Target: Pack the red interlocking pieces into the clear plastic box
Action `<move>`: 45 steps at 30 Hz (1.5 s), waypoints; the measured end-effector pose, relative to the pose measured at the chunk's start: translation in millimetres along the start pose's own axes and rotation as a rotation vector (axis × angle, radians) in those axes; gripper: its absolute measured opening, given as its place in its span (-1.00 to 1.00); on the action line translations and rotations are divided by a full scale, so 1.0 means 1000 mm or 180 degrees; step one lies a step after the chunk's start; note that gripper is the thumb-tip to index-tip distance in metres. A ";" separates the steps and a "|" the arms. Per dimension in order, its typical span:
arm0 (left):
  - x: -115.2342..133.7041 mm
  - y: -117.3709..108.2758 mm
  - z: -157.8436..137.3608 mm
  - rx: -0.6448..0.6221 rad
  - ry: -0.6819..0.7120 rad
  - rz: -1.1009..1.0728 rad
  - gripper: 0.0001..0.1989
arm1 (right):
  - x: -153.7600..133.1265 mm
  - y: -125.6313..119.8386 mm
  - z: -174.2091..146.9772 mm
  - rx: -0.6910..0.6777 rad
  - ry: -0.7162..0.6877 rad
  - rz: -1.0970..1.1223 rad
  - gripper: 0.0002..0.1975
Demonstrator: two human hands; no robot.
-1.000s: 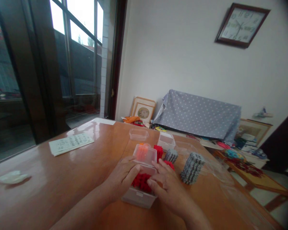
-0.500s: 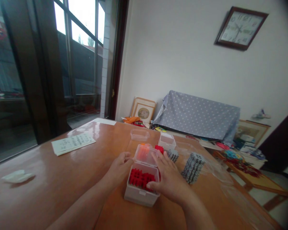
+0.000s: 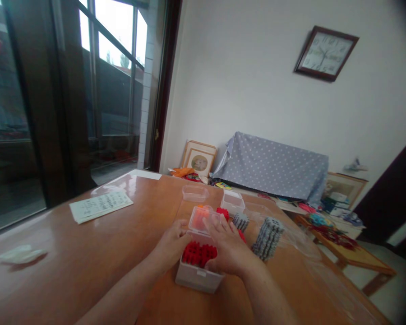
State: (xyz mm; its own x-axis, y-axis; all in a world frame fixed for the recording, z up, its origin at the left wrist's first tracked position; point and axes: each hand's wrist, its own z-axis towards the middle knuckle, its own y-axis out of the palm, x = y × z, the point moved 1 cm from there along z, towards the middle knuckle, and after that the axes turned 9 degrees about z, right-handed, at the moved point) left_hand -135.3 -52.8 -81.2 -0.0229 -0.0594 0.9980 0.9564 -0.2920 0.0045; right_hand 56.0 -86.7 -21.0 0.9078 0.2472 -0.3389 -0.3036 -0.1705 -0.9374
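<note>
A clear plastic box (image 3: 199, 280) stands in front of me, its hinged lid (image 3: 195, 220) tipped back. Inside it sit red interlocking blocks (image 3: 196, 253). My left hand (image 3: 172, 243) is at the box's back left corner, fingers curled and thumb against the rim. Over the box's right side lies my right hand (image 3: 230, 246), fingers spread forward across the lid and thumb by the red blocks; the palm hides that rim. Beyond my right fingers are a red block (image 3: 222, 213) and a small grey block stack (image 3: 241, 221).
A taller grey block stack (image 3: 268, 239) stands to the right. Farther back are an open clear container (image 3: 232, 201) and a shallow clear lid (image 3: 195, 194). Written sheets (image 3: 100, 206) and a crumpled tissue (image 3: 22, 255) lie on the left of the brown table (image 3: 98, 253).
My right hand has shifted a little left, its fingers now covering more of the lid. A red piece shows to its right. My left hand stays by the corner; the view has turned slightly.
</note>
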 end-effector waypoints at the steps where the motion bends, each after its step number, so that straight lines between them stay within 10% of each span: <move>1: 0.000 0.001 0.000 -0.0040 0.0021 -0.0092 -0.55 | 0.000 0.000 0.000 0.0007 0.0022 0.0005 0.29; 11: 0.005 0.001 -0.002 -0.0063 0.0026 0.0028 -0.61 | 0.006 -0.005 -0.008 0.0086 0.0002 0.0335 0.26; 18: 0.011 -0.003 -0.004 0.0167 -0.0034 0.0534 -0.53 | 0.051 -0.010 -0.022 0.1818 -0.0208 0.1249 -0.41; 24: 0.010 -0.009 0.001 0.0523 -0.0051 0.0774 -0.49 | 0.097 0.011 -0.026 0.2837 0.0419 0.2447 -0.51; 45: 0.004 -0.013 0.007 0.0800 0.0144 0.1247 -0.46 | 0.144 0.049 -0.006 0.1808 -0.0023 0.2672 -0.25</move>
State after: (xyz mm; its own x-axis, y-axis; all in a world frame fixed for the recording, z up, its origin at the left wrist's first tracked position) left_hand -145.6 -42.7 -76.4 0.3469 -0.1622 0.9238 0.9362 0.0006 -0.3514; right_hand 173.3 -65.4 -115.4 0.3366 0.2621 -0.9044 -0.9372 0.1867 -0.2947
